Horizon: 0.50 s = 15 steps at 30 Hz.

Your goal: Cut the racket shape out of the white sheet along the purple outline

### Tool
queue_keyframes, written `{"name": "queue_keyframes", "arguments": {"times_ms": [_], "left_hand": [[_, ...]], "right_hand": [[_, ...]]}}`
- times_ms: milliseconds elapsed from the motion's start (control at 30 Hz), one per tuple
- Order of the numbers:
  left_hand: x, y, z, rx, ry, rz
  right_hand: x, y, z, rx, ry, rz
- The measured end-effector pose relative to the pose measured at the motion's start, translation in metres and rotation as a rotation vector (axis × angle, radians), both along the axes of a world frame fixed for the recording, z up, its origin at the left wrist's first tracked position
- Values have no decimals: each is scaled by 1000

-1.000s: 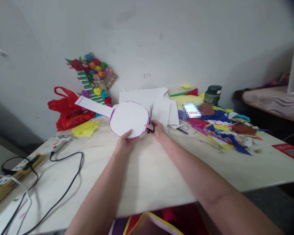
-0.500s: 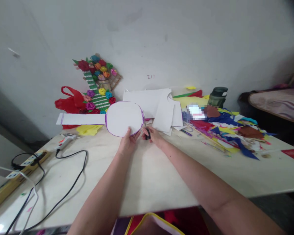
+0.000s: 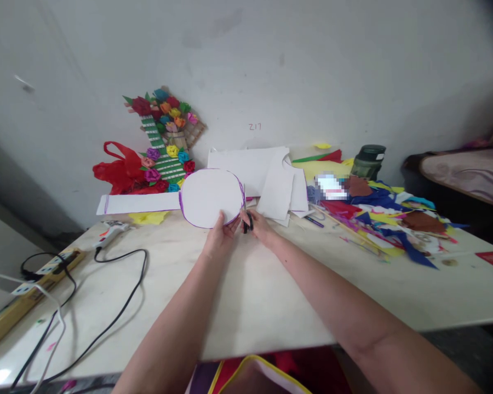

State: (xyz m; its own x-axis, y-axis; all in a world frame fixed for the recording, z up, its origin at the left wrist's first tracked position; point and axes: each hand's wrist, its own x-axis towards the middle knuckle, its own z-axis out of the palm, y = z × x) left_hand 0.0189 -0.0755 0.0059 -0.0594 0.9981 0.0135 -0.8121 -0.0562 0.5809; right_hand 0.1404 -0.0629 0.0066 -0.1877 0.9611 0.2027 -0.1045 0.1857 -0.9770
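Note:
A white cardboard cutout (image 3: 211, 197) has a rounded body edged with a purple line and a long straight strip running out to the left. My left hand (image 3: 222, 232) pinches its lower edge, thumb on top and fingers beneath. My right hand (image 3: 258, 225) is closed around the black handles of a pair of scissors (image 3: 248, 221). The blades point away from me, upright along the cutout's right edge by the purple line. How far the blades are apart I cannot tell.
White card pieces (image 3: 275, 191) lie behind my right hand. Colourful scraps (image 3: 394, 219), a phone (image 3: 331, 186) and a green bottle (image 3: 367, 162) are at right. On the left are a glue gun (image 3: 110, 235), black cable and power strip (image 3: 45, 273). Paper flowers (image 3: 168, 131) stand against the wall.
The whole view has shifted slightly. My hands, the cutout and the scissors keep nearly the same places relative to each other.

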Motion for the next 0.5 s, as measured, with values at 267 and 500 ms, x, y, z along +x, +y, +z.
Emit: {"name": "queue_keyframes", "arguments": {"times_ms": [267, 500], "left_hand": [[0, 2, -2, -4, 11, 9], [0, 3, -3, -8, -1, 24]], "right_hand": [[1, 4, -6, -7, 53, 73], [3, 3, -4, -38, 47, 82]]}}
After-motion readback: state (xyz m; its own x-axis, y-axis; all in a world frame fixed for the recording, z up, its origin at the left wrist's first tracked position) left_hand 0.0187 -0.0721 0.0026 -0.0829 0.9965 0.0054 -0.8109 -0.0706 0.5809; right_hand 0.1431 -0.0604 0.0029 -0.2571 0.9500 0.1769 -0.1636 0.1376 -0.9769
